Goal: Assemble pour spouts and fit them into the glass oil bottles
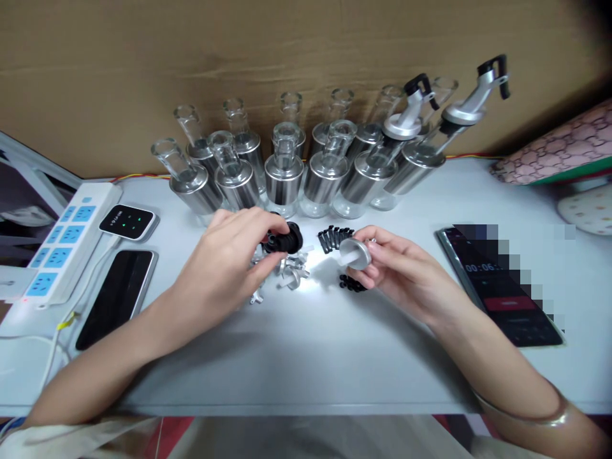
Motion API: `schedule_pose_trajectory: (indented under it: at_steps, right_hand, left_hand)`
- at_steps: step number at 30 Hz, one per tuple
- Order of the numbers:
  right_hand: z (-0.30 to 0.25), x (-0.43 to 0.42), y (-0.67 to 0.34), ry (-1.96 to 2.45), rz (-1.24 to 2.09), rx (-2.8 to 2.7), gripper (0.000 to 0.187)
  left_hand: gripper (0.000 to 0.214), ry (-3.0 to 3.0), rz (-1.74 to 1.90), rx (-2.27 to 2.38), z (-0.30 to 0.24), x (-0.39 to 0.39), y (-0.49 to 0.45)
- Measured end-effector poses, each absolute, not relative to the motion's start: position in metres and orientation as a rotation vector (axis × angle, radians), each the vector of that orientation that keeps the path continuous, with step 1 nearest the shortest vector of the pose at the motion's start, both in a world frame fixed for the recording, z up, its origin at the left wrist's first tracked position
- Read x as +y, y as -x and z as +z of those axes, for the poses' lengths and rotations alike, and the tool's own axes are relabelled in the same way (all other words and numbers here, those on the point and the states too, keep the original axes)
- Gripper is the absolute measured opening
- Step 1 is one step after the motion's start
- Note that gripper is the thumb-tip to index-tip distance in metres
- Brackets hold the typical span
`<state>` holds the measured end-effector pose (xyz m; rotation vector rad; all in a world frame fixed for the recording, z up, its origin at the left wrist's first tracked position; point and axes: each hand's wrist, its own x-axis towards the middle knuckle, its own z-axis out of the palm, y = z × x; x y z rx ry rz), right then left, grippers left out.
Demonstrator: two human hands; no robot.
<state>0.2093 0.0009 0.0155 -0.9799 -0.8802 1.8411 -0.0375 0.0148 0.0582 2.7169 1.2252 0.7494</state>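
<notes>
My left hand (239, 255) is curled over the black ribbed rubber stoppers (289, 240), thumb and fingers closed around one. In my right hand (394, 264) is a silver pourer spout (356, 254), pinched at its round base, with a white tube pointing left. Beneath my left hand lies a loose pile of silver pourer parts (291, 275). Between the hands, black levers (335, 238) lie in a row. Small black pieces (351, 282) rest just under my right fingers, which partly hide them.
Glass-and-steel bottles (284, 175) stand in two rows behind, two fitted with pourers (404, 121). A power strip (64, 236), a small white device (128, 222) and a phone (117, 298) lie left. Another phone (497, 287), showing a timer, is right. Cardboard (287, 44) backs the table.
</notes>
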Motion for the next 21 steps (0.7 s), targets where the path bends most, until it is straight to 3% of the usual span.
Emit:
schedule_pose_trajectory:
  at_steps: [4, 8, 21]
  right_hand:
    - [0.015, -0.004, -0.209, 0.874, 1.971, -1.035, 0.022]
    - [0.012, -0.009, -0.21, 0.724, 2.153, -1.212, 0.037]
    - [0.007, -0.013, -0.207, 0.671, 2.161, -1.209, 0.049]
  left_hand:
    - [0.015, -2.536, 0.871, 1.076, 0.052, 0.014, 0.033]
    - [0.017, -2.515, 0.87, 0.903, 0.049, 0.015, 0.034]
    - [0.013, -2.494, 0.876, 0.854, 0.043, 0.011, 0.027]
